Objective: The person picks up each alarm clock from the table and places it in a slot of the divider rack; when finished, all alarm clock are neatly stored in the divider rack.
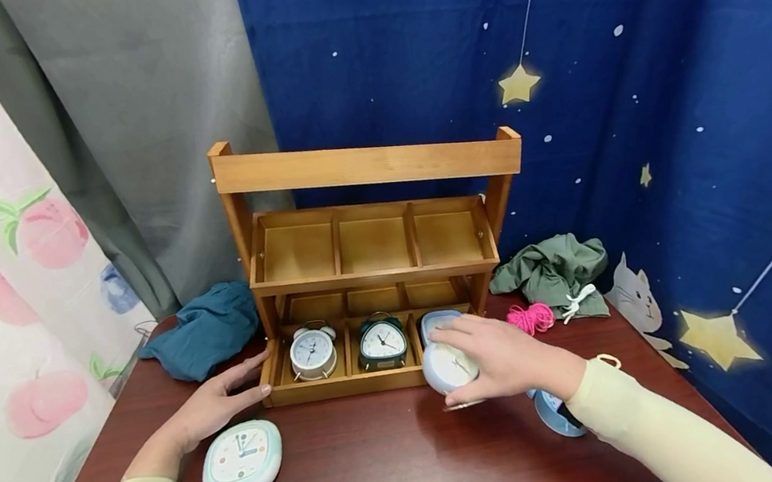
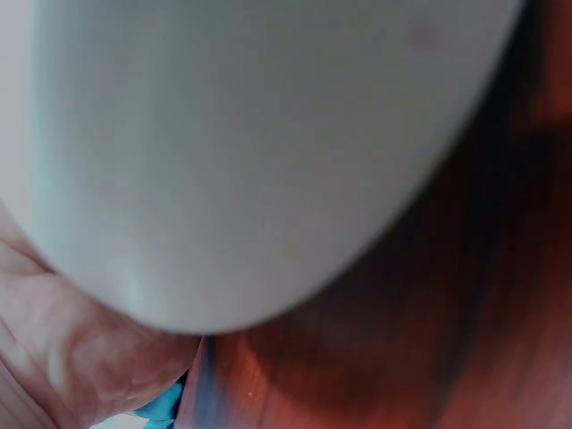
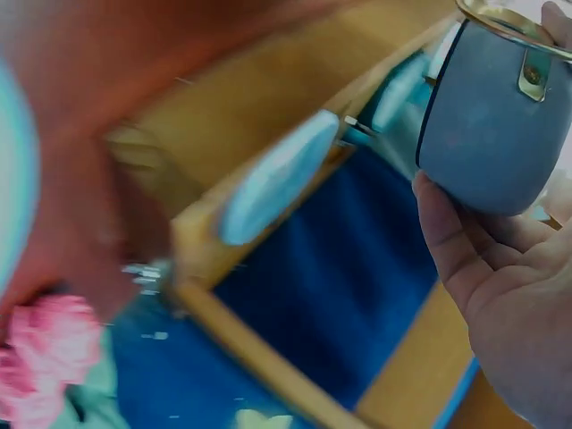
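My right hand (image 1: 497,352) grips a small alarm clock (image 1: 449,367) with a pale face, in front of the shelf's lower right compartment. The right wrist view shows its rounded blue-grey body (image 3: 492,116) and a gold-coloured metal loop (image 3: 514,25). Partly behind it, a light blue squarish clock (image 1: 439,318) stands in that compartment. With fingers extended, my left hand (image 1: 221,402) touches the left side of the wooden shelf (image 1: 346,389). A white twin-bell clock (image 1: 313,353) and a dark green clock (image 1: 382,343) occupy the lower left and middle compartments.
A mint-rimmed clock (image 1: 242,459) lies on the table below my left hand. Under my right forearm is a partly hidden blue clock (image 1: 558,415). Teal cloth (image 1: 205,331), green cloth (image 1: 552,273) and pink cord (image 1: 531,318) flank the shelf. Curtains hang behind.
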The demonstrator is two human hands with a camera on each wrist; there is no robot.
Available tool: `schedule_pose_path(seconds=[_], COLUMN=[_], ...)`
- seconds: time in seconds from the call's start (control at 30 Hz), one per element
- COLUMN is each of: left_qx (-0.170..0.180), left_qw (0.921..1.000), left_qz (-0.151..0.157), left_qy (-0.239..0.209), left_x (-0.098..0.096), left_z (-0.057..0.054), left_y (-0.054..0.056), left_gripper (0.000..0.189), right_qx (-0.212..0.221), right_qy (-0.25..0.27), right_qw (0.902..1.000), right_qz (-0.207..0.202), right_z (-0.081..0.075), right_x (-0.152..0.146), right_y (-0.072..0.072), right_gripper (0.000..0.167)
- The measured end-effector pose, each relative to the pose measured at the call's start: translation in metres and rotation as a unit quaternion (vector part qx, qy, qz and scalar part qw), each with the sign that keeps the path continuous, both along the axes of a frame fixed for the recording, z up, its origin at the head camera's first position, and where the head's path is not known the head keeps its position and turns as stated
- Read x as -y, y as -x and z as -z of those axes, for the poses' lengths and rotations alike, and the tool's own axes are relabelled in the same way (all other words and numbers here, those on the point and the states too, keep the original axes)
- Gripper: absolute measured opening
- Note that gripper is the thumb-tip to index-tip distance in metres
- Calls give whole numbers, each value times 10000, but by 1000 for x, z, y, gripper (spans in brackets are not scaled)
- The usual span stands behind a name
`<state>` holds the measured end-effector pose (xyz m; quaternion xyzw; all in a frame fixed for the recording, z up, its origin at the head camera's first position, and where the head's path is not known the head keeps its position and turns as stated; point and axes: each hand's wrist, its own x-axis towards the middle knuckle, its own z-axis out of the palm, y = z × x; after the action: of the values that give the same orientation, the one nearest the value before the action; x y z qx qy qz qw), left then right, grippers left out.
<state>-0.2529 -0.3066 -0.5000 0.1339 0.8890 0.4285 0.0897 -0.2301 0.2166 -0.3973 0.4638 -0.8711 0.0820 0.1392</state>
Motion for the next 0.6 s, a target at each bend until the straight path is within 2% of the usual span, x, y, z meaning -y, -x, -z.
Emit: schedule_pose_path(seconds=[0.43,0.6], left_qx=[38,35], left_qw=[10000,10000], left_qz=[-10,-20], left_qy=[-23,-67], left_x=[0,-1], left_z=[1,0], left_y=[-2,-2], left_gripper=[82,82], right_qx=[-505,-633], right_qy=[613,857], right_qw=[9966,9941], right_qz=[-230,-180], right_z=[-65,-86], right_x=[75,103], right_y=[35,51], right_gripper=[98,98])
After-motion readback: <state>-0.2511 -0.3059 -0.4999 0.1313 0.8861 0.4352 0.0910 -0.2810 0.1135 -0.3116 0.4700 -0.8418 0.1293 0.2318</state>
